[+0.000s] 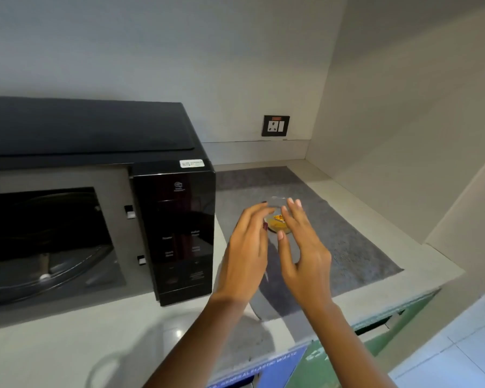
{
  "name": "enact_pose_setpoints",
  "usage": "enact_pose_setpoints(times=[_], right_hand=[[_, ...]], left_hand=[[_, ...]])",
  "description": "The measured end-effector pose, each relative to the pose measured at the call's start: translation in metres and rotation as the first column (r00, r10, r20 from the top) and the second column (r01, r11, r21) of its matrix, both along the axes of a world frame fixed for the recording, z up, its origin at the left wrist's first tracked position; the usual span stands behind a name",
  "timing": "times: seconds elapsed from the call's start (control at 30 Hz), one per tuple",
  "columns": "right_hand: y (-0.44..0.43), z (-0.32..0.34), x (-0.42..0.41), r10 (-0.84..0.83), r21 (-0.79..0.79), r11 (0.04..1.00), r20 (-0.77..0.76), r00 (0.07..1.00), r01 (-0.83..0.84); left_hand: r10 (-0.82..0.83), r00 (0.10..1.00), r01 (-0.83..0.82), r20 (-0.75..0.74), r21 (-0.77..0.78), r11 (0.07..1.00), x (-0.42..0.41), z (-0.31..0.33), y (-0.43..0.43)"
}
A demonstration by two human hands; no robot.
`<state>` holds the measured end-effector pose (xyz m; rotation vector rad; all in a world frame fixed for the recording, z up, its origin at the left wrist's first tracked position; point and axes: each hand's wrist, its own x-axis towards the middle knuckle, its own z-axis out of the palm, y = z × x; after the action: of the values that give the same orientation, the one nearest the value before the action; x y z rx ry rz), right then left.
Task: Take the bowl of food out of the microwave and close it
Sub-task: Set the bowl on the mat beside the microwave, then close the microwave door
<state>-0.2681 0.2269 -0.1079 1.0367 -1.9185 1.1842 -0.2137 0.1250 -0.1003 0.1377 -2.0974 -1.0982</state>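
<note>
Bowl (277, 219) sits on the grey mat (347, 233) on the counter, just right of the microwave (95, 191) and already outside its cavity. It is small, clear glass, round, so I note no long axis; the contents read yellow-orange, with one brighter orange patch. Most of the rim is hidden by fingers. I see the left hand (247, 247) and the right hand (305, 253) flanking it, one on each side, fingers spread and loosely curved. Both look unclenched; whether any fingertip touches the glass I cannot tell, and I judge neither hand is clamped on it. The bowl lies straight ahead of both palms, at fingertip reach. The coming move turns on the other direction: the open cavity, with its glass turntable (39, 275) visible, lies to the left of the hands, and the left hand is the nearer one to it. The door itself is out of frame past the left edge, so I cannot place its swing. My judgement: removal done, closing not yet done. A wall socket (275, 126) sits behind the mat.
</note>
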Motion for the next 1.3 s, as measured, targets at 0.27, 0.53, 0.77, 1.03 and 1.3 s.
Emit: enact_pose_setpoints(times=[0.27,0.53,0.77,1.03,1.3], right_hand=[[-0.02,0.037,0.103,0.133,-0.123,0.982,-0.073,0.988,-0.141],[-0.069,0.064,0.201,0.429,-0.157,0.889,-0.039,0.902,-0.43],[-0.122,0.074,0.292,0.669,-0.145,0.736,0.004,0.744,-0.661],[-0.162,0.091,0.384,0.877,-0.019,0.476,0.076,0.473,-0.879],[-0.196,0.101,0.451,0.949,0.147,0.221,0.195,0.247,-0.964]], left_hand=[[0.191,0.971,-0.189,-0.142,0.031,0.982,0.112,0.04,0.0],[0.452,0.877,-0.457,-0.165,0.008,0.889,0.228,0.075,-0.028],[0.737,0.653,-0.756,-0.178,-0.083,0.65,0.33,0.101,-0.054],[0.966,0.258,-0.921,-0.015,-0.306,0.241,0.439,0.123,-0.054],[0.976,-0.091,-0.829,0.2,-0.558,0.037,0.509,0.138,-0.052]])
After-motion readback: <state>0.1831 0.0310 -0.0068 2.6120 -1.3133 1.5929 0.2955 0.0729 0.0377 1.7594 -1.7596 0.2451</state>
